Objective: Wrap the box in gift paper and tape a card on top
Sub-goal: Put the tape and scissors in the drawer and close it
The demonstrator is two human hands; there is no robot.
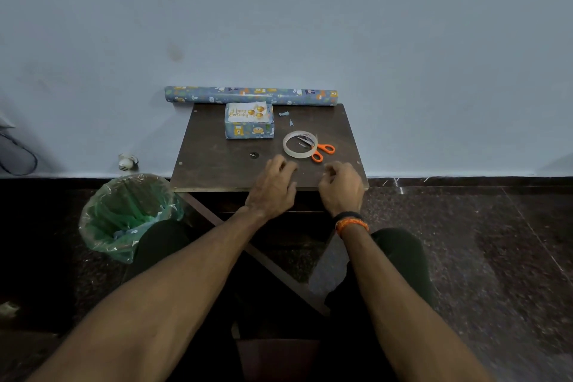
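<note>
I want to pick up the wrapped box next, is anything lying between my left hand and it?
Nothing visible does. Only bare table lies between the left hand and the box; the tape roll and scissors sit off to the right.

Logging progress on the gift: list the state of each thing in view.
box: wrapped, on the table
card: on top of box
paper roll: rolled up
tape: flat, over scissors blades
bin: lined, open
left hand: holding nothing
right hand: curled, contents unclear
</note>
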